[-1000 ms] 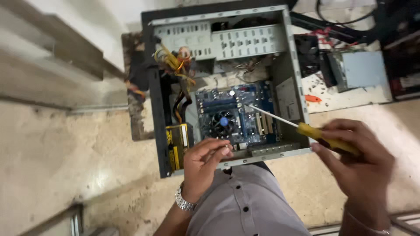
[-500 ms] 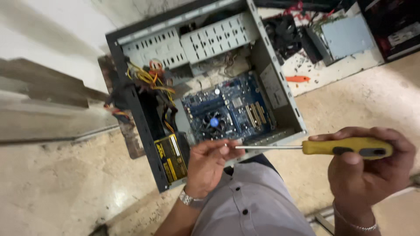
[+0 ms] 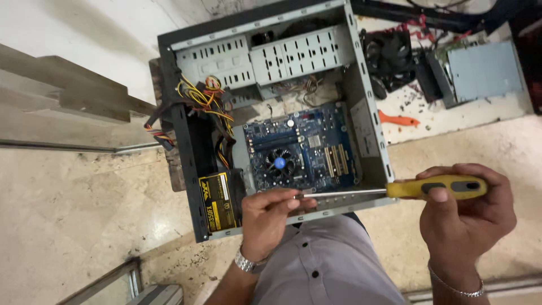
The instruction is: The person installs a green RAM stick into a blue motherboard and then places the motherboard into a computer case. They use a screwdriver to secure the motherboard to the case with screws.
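Two hands on screwdriver (image 3: pixel 395 190): right hand (image 3: pixel 463 217) wraps handle at 3 o'clock, left hand (image 3: pixel 268 217) pinches tip. Stiff, light, prob. grippy handle.

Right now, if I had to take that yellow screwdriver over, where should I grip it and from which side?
Grip the yellow handle, coming from the right end. The screwdriver lies level, shaft pointing left, its tip pinched in the left hand over the open computer case. The right hand already wraps the handle, so only its far right end is free.
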